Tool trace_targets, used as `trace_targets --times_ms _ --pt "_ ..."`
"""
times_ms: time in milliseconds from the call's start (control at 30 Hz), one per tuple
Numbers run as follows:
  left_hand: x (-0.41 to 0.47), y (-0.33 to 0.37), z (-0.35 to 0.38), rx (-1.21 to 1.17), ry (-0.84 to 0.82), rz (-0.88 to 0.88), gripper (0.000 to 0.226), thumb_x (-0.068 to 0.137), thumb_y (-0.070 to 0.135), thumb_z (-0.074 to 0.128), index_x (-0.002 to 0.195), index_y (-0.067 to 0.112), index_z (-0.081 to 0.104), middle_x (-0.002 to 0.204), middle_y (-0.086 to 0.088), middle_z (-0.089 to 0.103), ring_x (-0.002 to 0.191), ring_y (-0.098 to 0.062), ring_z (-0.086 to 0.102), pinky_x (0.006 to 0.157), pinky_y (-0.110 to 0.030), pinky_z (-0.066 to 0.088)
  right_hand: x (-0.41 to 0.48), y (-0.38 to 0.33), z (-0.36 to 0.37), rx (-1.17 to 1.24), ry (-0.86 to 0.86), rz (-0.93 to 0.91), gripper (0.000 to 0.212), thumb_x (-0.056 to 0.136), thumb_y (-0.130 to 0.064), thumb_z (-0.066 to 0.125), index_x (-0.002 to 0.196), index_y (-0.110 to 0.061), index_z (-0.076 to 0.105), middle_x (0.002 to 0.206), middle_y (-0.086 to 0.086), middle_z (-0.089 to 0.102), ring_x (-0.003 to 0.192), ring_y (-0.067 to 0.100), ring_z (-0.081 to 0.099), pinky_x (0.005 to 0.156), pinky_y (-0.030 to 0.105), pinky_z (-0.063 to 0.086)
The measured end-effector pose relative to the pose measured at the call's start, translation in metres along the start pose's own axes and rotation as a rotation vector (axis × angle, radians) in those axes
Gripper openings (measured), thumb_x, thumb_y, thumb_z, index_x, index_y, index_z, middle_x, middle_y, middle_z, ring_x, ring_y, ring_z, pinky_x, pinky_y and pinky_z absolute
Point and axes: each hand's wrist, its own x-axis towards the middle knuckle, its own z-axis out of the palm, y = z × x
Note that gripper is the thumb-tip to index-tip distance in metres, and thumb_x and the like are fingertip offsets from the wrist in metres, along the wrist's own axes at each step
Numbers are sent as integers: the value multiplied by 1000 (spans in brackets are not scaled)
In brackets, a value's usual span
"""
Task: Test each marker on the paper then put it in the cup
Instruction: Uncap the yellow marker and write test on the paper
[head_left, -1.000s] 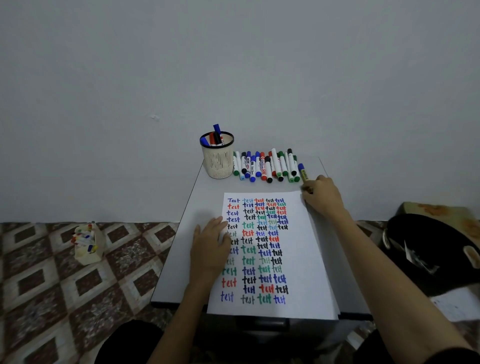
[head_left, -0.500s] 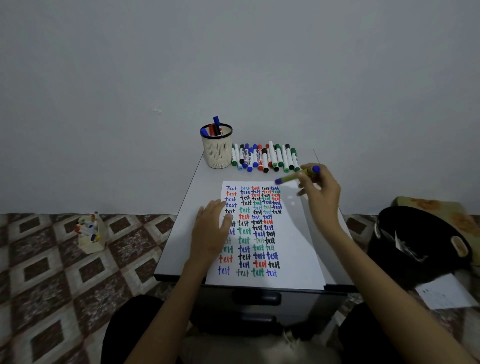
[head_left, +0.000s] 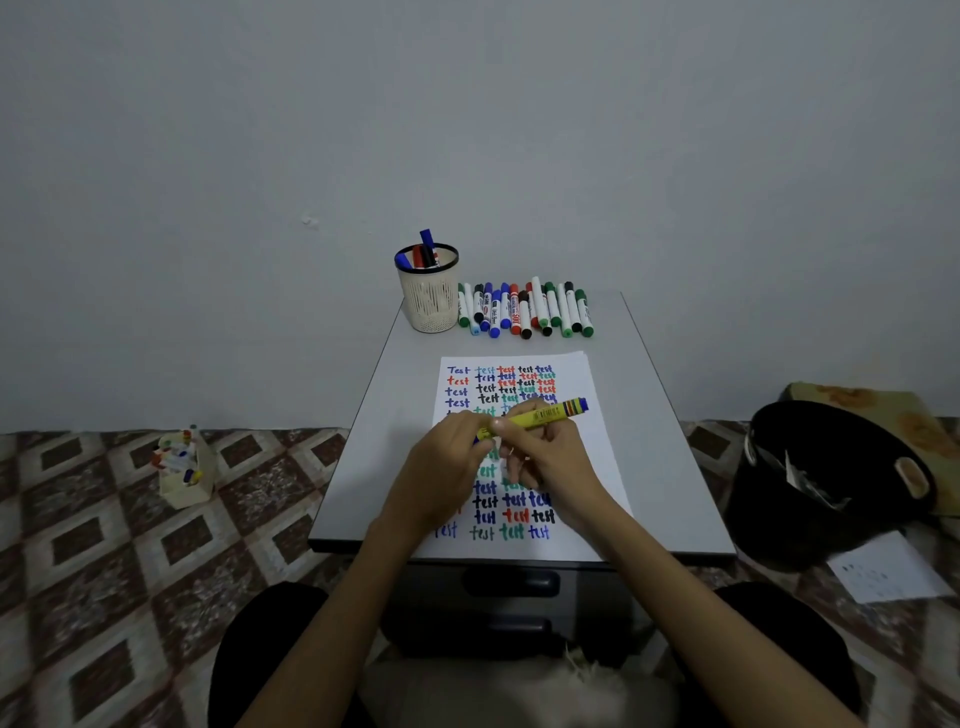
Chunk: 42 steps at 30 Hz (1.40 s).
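Observation:
A yellow marker (head_left: 550, 414) with a blue end lies across both hands above the paper (head_left: 592, 457). My right hand (head_left: 550, 457) grips its barrel. My left hand (head_left: 447, 462) pinches its left end, where the blue cap sits, mostly hidden by the fingers. The white paper carries rows of the word "test" in blue, red, black and green. A cream mesh cup (head_left: 427, 301) stands at the table's back, holding blue, red and black markers. A row of several markers (head_left: 524, 312) lies right of the cup.
The small grey table (head_left: 363, 441) has a drawer front below its near edge. On the tiled floor, a small cream holder (head_left: 183, 475) of items stands to the left. A black bucket (head_left: 831, 478) and a loose sheet (head_left: 883, 571) are at the right.
My right hand picked the yellow marker from the row's right end and brought it down over the paper. My left hand lifted off the paper and took hold of the marker's left end.

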Motion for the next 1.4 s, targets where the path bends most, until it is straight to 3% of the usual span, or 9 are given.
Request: trace_targets --times_ms 233,367,667,833,1000,1133,1233,1300,1400 --pt "-2 -4 -1 -66 -92 -1 31 99 31 34 111 8 51 68 -5 59 50 -11 49 46 -21 41 5 2 2 -7 -29 26 26 89 -18 68 69 -3 60 52 16 53 37 20 41 42 24 27" --pt "-3 -5 -2 -10 -52 18 33 97 33 37 105 7 56 63 -2 58 45 -5 41 44 -9 30 6 6 3 29 -27 66 23 87 -16 69 68 -6 60 52 11 50 39 17 44 46 28 24" --pt "-1 -8 -1 -45 -24 0 38 96 41 38 103 10 58 59 -1 57 42 -6 42 42 -12 33 12 2 1 52 -107 47 19 87 -8 68 77 -4 52 53 8 48 40 15 38 41 23 28" --pt "-1 -13 -3 -153 -11 -87 46 94 54 35 110 17 57 64 3 61 48 -8 57 44 -24 48 19 -10 -4 -57 -168 -50 15 84 -7 71 82 -1 57 62 32 51 49 27 45 48 29 34" --pt "0 -10 -4 -137 -24 -188 34 91 54 36 110 29 49 57 4 56 48 -9 58 45 -25 48 32 -25 -11 -149 -125 -78 16 88 -5 65 80 2 52 56 14 56 39 19 45 38 23 36" --pt "2 -10 -2 -93 0 -220 27 87 25 45 113 21 53 74 1 58 66 -13 57 59 -28 52 47 -33 -36 67 139 -76 9 90 0 58 84 -3 54 76 14 67 59 20 65 48 24 54" --pt "2 -16 7 -32 -59 -118 37 82 7 45 116 11 56 98 -3 59 88 -15 52 75 -31 49 52 -30 -50 22 169 -42 4 88 -2 63 90 -1 60 94 17 70 81 27 71 59 29 60" --pt "2 -19 9 -20 -62 -115 40 82 4 44 120 8 55 102 -5 59 93 -16 50 79 -29 47 54 -25 -53 -36 167 0 9 82 2 69 85 1 61 88 16 71 78 27 69 56 30 59" --pt "2 -20 9 -44 -59 -112 41 81 1 45 121 5 56 101 -7 60 93 -17 51 80 -27 45 59 -18 -52 -62 237 33 24 77 5 74 71 -4 53 59 13 55 50 24 55 51 31 53"
